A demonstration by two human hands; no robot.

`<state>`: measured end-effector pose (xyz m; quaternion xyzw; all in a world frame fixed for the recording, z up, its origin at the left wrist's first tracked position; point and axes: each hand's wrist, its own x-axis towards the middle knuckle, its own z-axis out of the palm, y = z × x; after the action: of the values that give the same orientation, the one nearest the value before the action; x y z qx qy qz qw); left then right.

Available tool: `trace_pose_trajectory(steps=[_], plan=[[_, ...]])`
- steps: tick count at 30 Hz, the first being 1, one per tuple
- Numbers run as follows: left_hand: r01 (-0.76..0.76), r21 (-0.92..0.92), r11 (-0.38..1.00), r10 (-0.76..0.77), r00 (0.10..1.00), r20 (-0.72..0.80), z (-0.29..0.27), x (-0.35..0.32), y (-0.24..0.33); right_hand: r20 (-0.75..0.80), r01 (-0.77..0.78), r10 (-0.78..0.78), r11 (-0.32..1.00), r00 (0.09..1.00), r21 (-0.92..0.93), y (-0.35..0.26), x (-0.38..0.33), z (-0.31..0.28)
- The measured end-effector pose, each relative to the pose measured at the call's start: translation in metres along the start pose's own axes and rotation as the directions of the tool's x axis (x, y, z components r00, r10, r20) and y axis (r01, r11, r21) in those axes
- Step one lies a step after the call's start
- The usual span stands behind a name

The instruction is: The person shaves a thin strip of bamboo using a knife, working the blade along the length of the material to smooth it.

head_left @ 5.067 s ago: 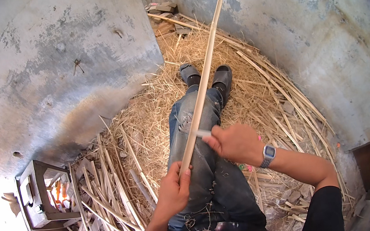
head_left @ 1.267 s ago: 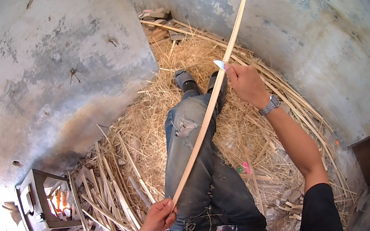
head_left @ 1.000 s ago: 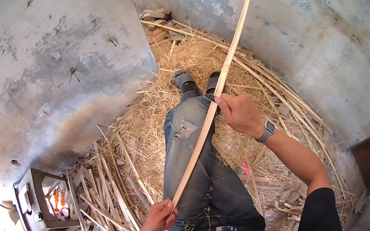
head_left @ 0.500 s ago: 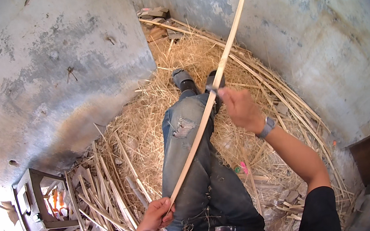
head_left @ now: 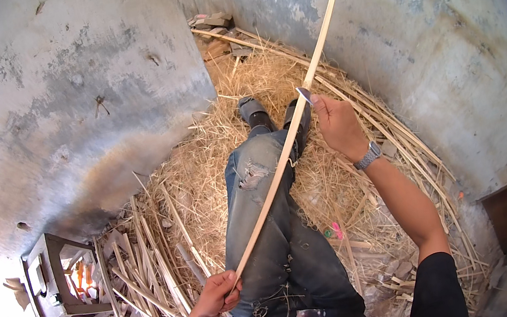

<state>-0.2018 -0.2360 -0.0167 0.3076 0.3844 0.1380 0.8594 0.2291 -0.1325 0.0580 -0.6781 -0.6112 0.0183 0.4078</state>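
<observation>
A long pale strip, bamboo by its look, (head_left: 271,190) slants across my jeans-clad legs, its far end raised toward the wall at the upper right. My left hand (head_left: 217,294) is closed round its near end, by my left thigh. Farther along, my right hand (head_left: 339,124), with a grey watch on the wrist, grips a knife (head_left: 304,94). The blade lies against the strip, just past my knees. The knife's handle is hidden inside my fist.
Thin shavings (head_left: 202,166) cover the floor around my legs. Several loose strips (head_left: 145,266) lie in a heap on the left, others (head_left: 385,119) along the right wall. A dark box-like frame (head_left: 79,309) stands at the far left. Worn walls (head_left: 90,71) enclose the spot.
My right hand has moved up and away along the strip with the knife, whose blade now shows clearly. My left hand keeps its hold at the near end.
</observation>
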Motion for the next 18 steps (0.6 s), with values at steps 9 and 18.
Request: trace_pose_trajectory(steps=[9, 18], plan=[[-0.007, 0.019, 1.000, 0.008, 1.000, -0.026, 0.013, 0.012, 0.011, 0.174, 0.271, -0.277, 0.961, 0.945, 0.058, -0.040, -0.070, 0.026], [-0.001, -0.045, 0.999, 0.001, 1.000, -0.002, 0.032, 0.024, 0.029, 0.303, 0.271, -0.270, 0.962, 0.914, 0.038, -0.061, -0.099, 0.027]])
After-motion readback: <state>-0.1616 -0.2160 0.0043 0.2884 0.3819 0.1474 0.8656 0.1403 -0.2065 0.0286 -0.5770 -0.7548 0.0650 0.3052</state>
